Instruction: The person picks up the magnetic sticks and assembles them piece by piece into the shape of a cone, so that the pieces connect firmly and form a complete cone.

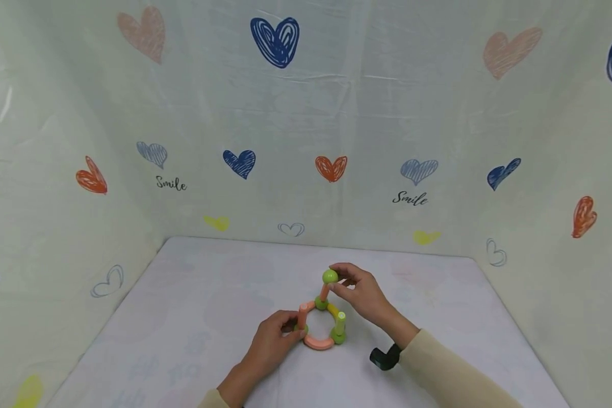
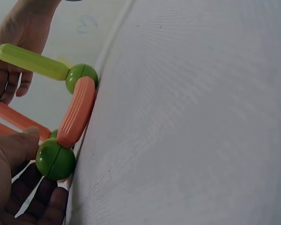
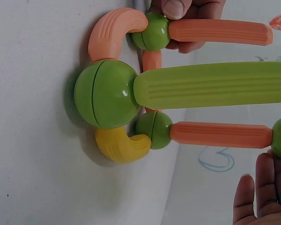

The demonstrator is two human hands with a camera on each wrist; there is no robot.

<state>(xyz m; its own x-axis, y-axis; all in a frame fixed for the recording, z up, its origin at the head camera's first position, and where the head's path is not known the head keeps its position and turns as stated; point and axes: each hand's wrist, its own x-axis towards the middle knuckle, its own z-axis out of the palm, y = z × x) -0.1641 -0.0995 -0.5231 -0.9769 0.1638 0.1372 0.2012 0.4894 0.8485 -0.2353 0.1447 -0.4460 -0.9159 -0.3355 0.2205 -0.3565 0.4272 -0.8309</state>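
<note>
A ring of toy building pieces lies on the table, with curved orange rods [image 1: 318, 343], a curved yellow rod [image 3: 123, 146] and green balls [image 3: 107, 93] at the joints. Three straight rods stand up from it: a lime one [image 1: 340, 323], an orange one [image 1: 303, 316] at left and another orange rod [image 3: 220, 134] at the back. My left hand [image 1: 272, 340] pinches the left joint ball [image 2: 55, 159] between thumb and fingers. Atop the back rod sits a green ball [image 1: 330, 276], which my right hand [image 1: 364, 292] holds between thumb and fingers.
A black angled object [image 1: 385, 358] shows beside the right wrist, partly hidden by the sleeve. The white table [image 1: 224, 277] ends at a curtain [image 1: 306, 113] printed with hearts, which also rises along both sides.
</note>
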